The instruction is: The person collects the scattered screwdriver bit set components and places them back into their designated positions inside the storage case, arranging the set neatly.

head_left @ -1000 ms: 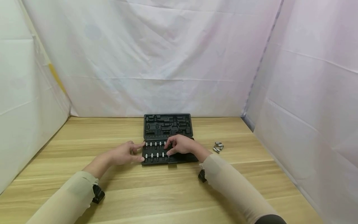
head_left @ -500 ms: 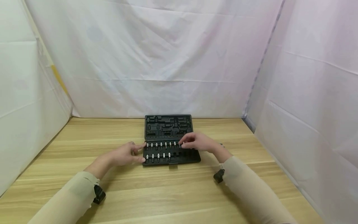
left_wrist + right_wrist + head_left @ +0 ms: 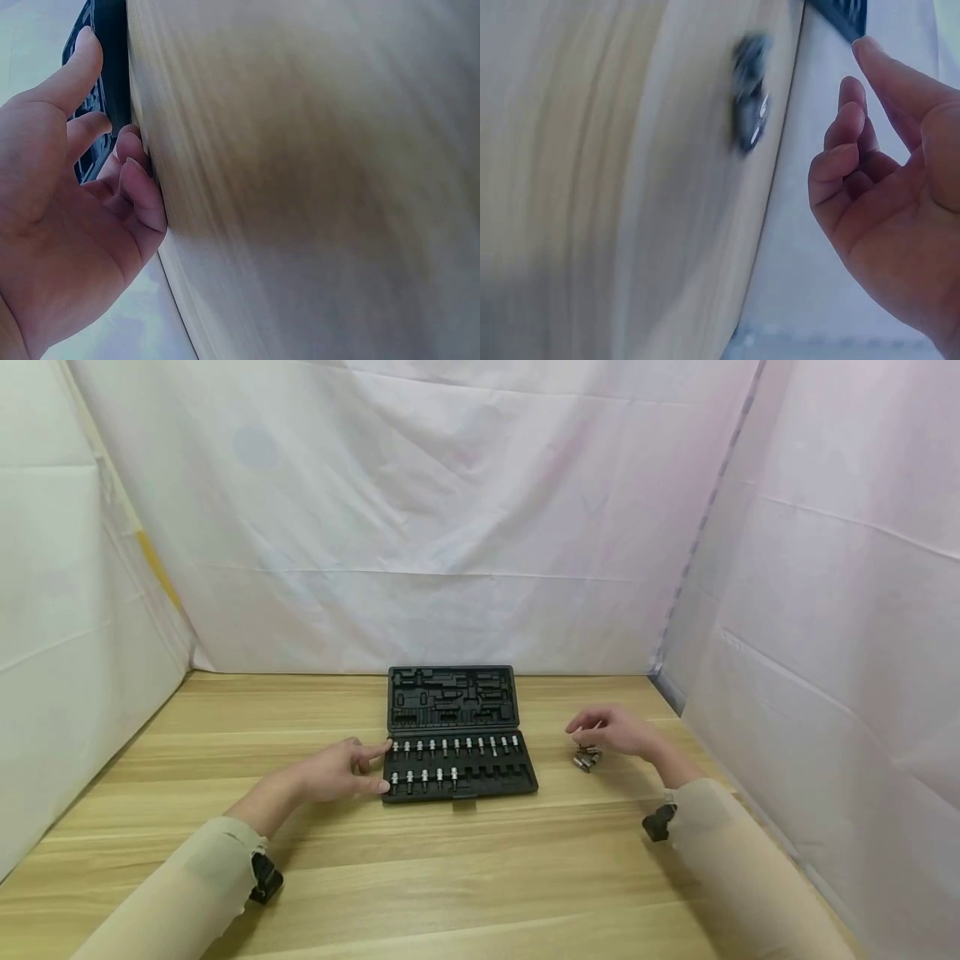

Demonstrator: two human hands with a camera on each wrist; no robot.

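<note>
A black plastic case (image 3: 498, 787) lies unfolded on the table, its moulded lid (image 3: 453, 697) leaning back. In its lower half, a full back row of silver bit sockets (image 3: 457, 746) stands above a front row filled only on the left. My left hand (image 3: 330, 774) touches the case's left edge with thumb and index finger; its other fingers are loosely bent in the left wrist view. To the right of the case, my right hand (image 3: 617, 732) hovers over a small pile of loose metal sockets (image 3: 584, 762). Nothing sits between its thumb and fingers in the right wrist view.
The wood-grain table (image 3: 420, 877) meets a white cloth backdrop (image 3: 420, 568) behind the case. More white cloth (image 3: 825, 693) hangs along the right side. Empty slots (image 3: 495, 772) show in the front row's right half.
My right hand moved from the case's front row to its back row, then right to the loose sockets. The back row's right end, covered before, now shows filled. The left hand kept its place.
</note>
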